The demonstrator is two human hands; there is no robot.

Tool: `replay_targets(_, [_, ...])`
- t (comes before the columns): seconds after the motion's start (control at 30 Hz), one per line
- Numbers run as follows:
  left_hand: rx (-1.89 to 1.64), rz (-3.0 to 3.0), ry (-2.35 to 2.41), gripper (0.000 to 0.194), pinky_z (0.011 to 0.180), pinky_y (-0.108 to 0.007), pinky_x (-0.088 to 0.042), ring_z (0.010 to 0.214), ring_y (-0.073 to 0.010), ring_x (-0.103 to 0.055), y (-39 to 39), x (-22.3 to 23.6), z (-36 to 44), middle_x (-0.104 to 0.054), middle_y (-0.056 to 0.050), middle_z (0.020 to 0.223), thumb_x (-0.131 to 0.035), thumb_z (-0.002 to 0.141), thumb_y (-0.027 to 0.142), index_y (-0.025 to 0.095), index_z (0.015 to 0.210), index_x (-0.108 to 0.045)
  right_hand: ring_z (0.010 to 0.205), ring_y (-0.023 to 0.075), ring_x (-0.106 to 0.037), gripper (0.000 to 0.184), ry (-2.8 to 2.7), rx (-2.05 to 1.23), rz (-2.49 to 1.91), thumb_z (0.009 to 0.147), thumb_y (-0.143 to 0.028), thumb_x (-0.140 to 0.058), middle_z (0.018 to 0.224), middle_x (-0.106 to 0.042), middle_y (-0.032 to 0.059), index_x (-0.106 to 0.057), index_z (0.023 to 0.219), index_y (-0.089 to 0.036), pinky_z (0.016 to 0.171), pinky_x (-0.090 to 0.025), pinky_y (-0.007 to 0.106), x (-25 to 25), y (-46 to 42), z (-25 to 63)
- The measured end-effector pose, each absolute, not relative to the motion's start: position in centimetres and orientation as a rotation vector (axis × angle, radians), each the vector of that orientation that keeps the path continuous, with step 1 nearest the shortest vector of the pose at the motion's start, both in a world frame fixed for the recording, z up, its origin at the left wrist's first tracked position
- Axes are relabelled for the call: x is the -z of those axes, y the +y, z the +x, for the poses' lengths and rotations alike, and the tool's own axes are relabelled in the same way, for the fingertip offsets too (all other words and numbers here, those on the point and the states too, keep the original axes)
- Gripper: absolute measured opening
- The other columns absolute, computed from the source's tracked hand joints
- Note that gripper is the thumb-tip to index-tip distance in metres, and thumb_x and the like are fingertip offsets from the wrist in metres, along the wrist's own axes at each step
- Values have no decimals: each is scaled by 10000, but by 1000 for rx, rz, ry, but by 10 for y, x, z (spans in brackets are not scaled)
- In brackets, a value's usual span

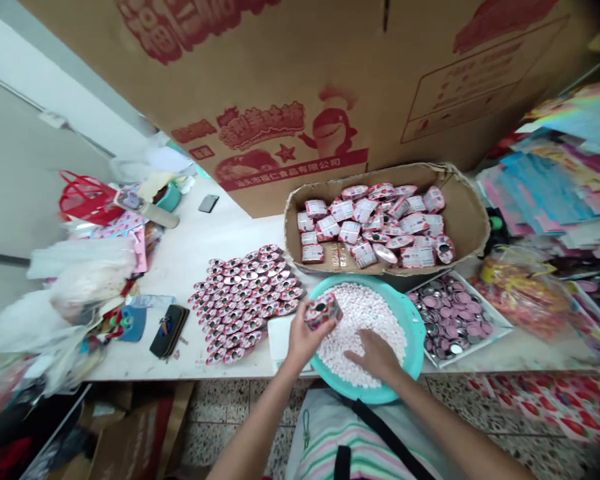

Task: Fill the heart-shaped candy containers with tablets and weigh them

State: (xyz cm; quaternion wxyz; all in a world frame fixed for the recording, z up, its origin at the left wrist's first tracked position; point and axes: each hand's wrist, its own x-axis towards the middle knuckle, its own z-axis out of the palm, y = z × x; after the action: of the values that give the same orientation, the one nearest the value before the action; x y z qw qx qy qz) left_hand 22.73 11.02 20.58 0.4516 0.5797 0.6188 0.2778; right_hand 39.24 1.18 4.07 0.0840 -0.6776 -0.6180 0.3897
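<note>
My left hand grips a small red-and-pink oval tin with a dark opening on top, above the left side of a turquoise basin. The basin is full of small, pale pink-white candies. My right hand reaches into them, thumb and fingers apart; some fingertips are hard to make out among the candies. Left of the basin, many similar tins stand in tight rows on the white table. Behind it, a cut-down cardboard box holds a loose heap of such tins.
A tray of round pink and silver lids sits right of the basin. A big printed carton rises behind. A black wallet, a phone and plastic bags lie left. Stacked coloured packaging stands right.
</note>
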Motion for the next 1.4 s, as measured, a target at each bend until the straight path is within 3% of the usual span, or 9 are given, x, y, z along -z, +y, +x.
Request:
replay_targets(0.2, [-794, 1021, 1542, 505, 765, -289, -492, 844, -189, -630, 49, -191, 201, -672, -59, 943, -735, 649, 380, 177, 1064, -528, 1034, 288, -575, 606, -1628, -1324, -2169, 773, -636, -428, 1088, -639, 155, -618, 1079, -149, 869, -392, 375, -47, 18, 382])
replay_targets(0.3, [-865, 931, 1495, 475, 738, -270, -488, 804, -177, -628, 41, -195, 193, -672, -48, 885, -768, 608, 375, 170, 973, -545, 851, 272, -618, 538, -1468, -1415, -2204, 740, -654, -451, 843, -681, 119, -662, 834, -168, 774, -416, 361, -47, 24, 381])
replay_targets(0.43, [-941, 704, 1378, 499, 711, -265, -492, 749, -165, -635, 39, -204, 184, -675, -49, 844, -815, 537, 365, 169, 872, -501, 609, 212, -582, 478, -1109, -1521, -2057, 718, -640, -487, 549, -600, 42, -574, 572, -194, 630, -414, 317, -48, 27, 381])
replay_targets(0.63, [-924, 504, 1273, 617, 744, -305, -514, 798, -182, -652, 38, -214, 168, -682, -83, 966, -810, 561, 340, 179, 1064, -490, 811, 191, -635, 339, -242, -1440, -1772, 679, -505, -645, 823, -688, 49, -625, 807, -192, 664, -479, 265, -72, 19, 371])
replay_targets(0.73, [-859, 506, 1213, 581, 765, -288, -506, 819, -176, -654, 41, -217, 167, -674, -93, 1017, -797, 583, 344, 165, 1069, -533, 614, 158, -623, 288, 100, -1465, -1595, 715, -461, -640, 694, -660, 30, -590, 815, -196, 518, -474, 249, -91, 18, 365])
replay_targets(0.83, [-807, 562, 1152, 556, 774, -274, -498, 835, -176, -650, 44, -219, 170, -680, -87, 998, -810, 561, 318, 154, 1032, -565, 353, 83, -455, 254, 374, -1535, -1332, 791, -436, -575, 482, -524, -35, -508, 737, -197, 338, -337, 178, -108, 20, 364])
replay_targets(0.97, [-742, 662, 1082, 510, 732, -280, -501, 755, -171, -645, 45, -217, 176, -687, -64, 850, -825, 525, 285, 137, 933, -555, 296, 44, -340, 294, 440, -1522, -1122, 886, -395, -434, 432, -434, -56, -422, 673, -193, 296, -224, 137, -126, 22, 368])
replay_targets(1.17, [-731, 747, 1050, 566, 728, -282, -497, 751, -167, -635, 45, -216, 191, -674, -45, 830, -827, 514, 283, 152, 972, -522, 306, 39, -318, 320, 452, -1517, -916, 903, -390, -404, 419, -378, -71, -374, 648, -199, 310, -233, 131, -146, 21, 373])
replay_targets(1.4, [-749, 766, 931, 501, 764, -289, -491, 796, -167, -630, 37, -228, 207, -665, -21, 841, -802, 558, 273, 175, 952, -509, 338, 46, -375, 237, 381, -1574, -799, 886, -336, -436, 483, -465, -52, -415, 695, -197, 316, -266, 132, -161, 22, 394])
